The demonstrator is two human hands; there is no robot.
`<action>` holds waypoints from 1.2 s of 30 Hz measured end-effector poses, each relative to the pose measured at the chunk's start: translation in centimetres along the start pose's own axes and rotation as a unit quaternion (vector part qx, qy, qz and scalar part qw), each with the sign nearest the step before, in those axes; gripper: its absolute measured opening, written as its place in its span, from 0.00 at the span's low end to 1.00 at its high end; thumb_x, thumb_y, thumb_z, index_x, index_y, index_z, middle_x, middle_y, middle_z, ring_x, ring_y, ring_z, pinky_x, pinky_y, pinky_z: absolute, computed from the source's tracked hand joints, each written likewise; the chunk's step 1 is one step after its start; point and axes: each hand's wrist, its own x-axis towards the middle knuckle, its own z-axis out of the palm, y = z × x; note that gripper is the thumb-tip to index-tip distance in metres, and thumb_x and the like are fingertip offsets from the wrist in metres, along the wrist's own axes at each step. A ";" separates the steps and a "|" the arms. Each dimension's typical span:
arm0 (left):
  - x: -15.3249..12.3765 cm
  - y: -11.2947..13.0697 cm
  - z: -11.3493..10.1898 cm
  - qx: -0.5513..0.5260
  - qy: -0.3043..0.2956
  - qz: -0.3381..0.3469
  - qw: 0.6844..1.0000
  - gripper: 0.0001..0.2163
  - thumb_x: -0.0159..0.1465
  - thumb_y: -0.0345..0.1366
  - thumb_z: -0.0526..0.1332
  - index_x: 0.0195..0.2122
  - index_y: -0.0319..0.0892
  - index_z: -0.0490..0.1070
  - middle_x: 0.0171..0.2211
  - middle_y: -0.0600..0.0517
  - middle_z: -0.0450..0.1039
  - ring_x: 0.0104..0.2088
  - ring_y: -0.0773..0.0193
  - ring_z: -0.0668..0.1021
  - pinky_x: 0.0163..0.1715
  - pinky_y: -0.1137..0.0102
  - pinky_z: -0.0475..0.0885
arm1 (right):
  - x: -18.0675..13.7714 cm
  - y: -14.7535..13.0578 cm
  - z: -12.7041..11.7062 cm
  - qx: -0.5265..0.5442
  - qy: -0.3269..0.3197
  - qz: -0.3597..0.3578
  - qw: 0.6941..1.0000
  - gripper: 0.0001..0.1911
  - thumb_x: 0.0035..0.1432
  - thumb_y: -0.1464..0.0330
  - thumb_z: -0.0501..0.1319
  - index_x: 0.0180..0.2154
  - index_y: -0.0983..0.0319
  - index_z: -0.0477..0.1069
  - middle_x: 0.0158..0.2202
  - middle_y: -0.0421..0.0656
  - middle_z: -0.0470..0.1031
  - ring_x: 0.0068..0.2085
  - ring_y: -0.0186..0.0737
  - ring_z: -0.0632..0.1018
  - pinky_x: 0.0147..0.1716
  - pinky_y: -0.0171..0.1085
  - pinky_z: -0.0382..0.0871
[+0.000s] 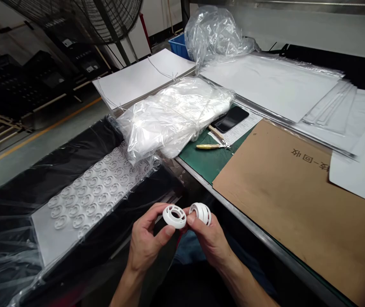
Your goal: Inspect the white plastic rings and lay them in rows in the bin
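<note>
Between the thumb and fingers of my left hand (pixel 149 238) is a white slotted plastic ring (pixel 169 218), its face tilted up toward me. Close beside it, my right hand (pixel 212 238) is closed around more white plastic rings (pixel 204 213), which look stacked and stand on edge; how many cannot be made out. Both hands are held above my lap, in front of the table edge. To the left, rows of similar white rings (pixel 97 189) lie on a white sheet (pixel 43 232) inside a container lined with clear plastic.
On the green table mat (pixel 190 157) lie yellow-handled nippers (pixel 211 146) and a black phone (pixel 232 119) on printed paper. A brown cardboard sheet (pixel 297 200) covers the right side. Bagged white material (pixel 176 111) and white sheets (pixel 272 81) sit behind. A large fan (pixel 105 17) stands at back left.
</note>
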 end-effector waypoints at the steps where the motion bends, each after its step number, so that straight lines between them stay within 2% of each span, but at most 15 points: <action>1: 0.0 0.0 0.0 -0.001 -0.004 -0.007 1.000 0.20 0.62 0.55 0.72 0.45 0.45 0.83 0.43 0.47 0.83 0.43 0.54 0.84 0.46 0.65 0.79 | 0.0 0.0 0.0 0.001 -0.002 -0.001 1.000 0.15 0.59 0.56 0.74 0.37 0.61 0.84 0.31 0.42 0.81 0.34 0.41 0.77 0.39 0.38 0.71; 9: 0.1 0.1 0.0 -0.023 -0.024 -0.034 0.999 0.22 0.63 0.57 0.70 0.43 0.42 0.84 0.41 0.46 0.84 0.42 0.52 0.85 0.44 0.65 0.79 | -0.2 -0.2 -0.1 0.006 -0.004 -0.017 1.000 0.12 0.58 0.58 0.75 0.33 0.61 0.83 0.34 0.42 0.81 0.35 0.40 0.76 0.40 0.38 0.71; 13: 0.1 -0.2 -0.2 -0.025 -0.039 -0.043 0.998 0.22 0.63 0.58 0.70 0.43 0.42 0.83 0.40 0.46 0.84 0.41 0.53 0.84 0.43 0.65 0.78 | -0.1 -0.3 -0.1 -0.001 0.006 -0.020 1.000 0.13 0.58 0.58 0.75 0.34 0.61 0.84 0.34 0.43 0.81 0.36 0.41 0.77 0.39 0.39 0.71; 19: -0.2 -0.2 -0.7 -0.014 -0.053 -0.033 0.998 0.21 0.63 0.55 0.71 0.44 0.43 0.81 0.41 0.47 0.82 0.42 0.54 0.83 0.42 0.66 0.77 | -0.1 -0.4 -0.2 -0.007 0.001 -0.023 1.000 0.12 0.58 0.58 0.75 0.34 0.60 0.84 0.37 0.43 0.83 0.37 0.42 0.77 0.39 0.39 0.72; 22: -0.3 0.3 -0.6 0.038 -0.033 0.007 0.999 0.18 0.62 0.50 0.73 0.47 0.44 0.78 0.42 0.48 0.80 0.41 0.55 0.83 0.42 0.65 0.78 | 0.2 -0.2 -0.4 -0.014 0.007 -0.019 1.000 0.11 0.58 0.58 0.75 0.34 0.60 0.84 0.38 0.43 0.83 0.37 0.42 0.77 0.39 0.39 0.72; 24: -0.3 0.8 -0.5 0.114 -0.016 0.063 0.991 0.18 0.61 0.43 0.75 0.49 0.46 0.76 0.44 0.49 0.78 0.43 0.56 0.82 0.45 0.64 0.78 | 0.4 0.1 -0.6 -0.014 0.019 -0.013 1.000 0.11 0.58 0.58 0.75 0.33 0.60 0.84 0.38 0.43 0.83 0.36 0.41 0.77 0.39 0.39 0.71; 27: -0.3 1.3 -0.2 0.226 -0.006 0.162 0.960 0.21 0.61 0.32 0.73 0.54 0.47 0.73 0.49 0.48 0.74 0.49 0.56 0.80 0.50 0.62 0.79 | 0.8 0.5 -0.9 -0.001 0.043 0.001 0.999 0.11 0.57 0.59 0.75 0.34 0.60 0.85 0.36 0.43 0.82 0.35 0.40 0.75 0.38 0.38 0.71; 29: -0.4 1.3 -0.1 0.263 -0.012 0.210 0.942 0.21 0.63 0.28 0.71 0.56 0.47 0.71 0.50 0.48 0.71 0.50 0.57 0.79 0.51 0.63 0.79 | 0.8 0.6 -0.9 0.009 0.049 0.004 0.999 0.11 0.56 0.60 0.75 0.35 0.60 0.85 0.36 0.43 0.82 0.35 0.41 0.75 0.38 0.38 0.70; 36: -0.7 0.5 -0.2 0.307 0.000 0.272 0.912 0.21 0.65 0.26 0.69 0.57 0.47 0.70 0.55 0.46 0.68 0.52 0.57 0.78 0.51 0.62 0.81 | 0.8 0.4 -0.8 0.000 0.037 -0.009 0.999 0.09 0.57 0.61 0.74 0.34 0.60 0.85 0.36 0.42 0.81 0.36 0.41 0.76 0.39 0.38 0.70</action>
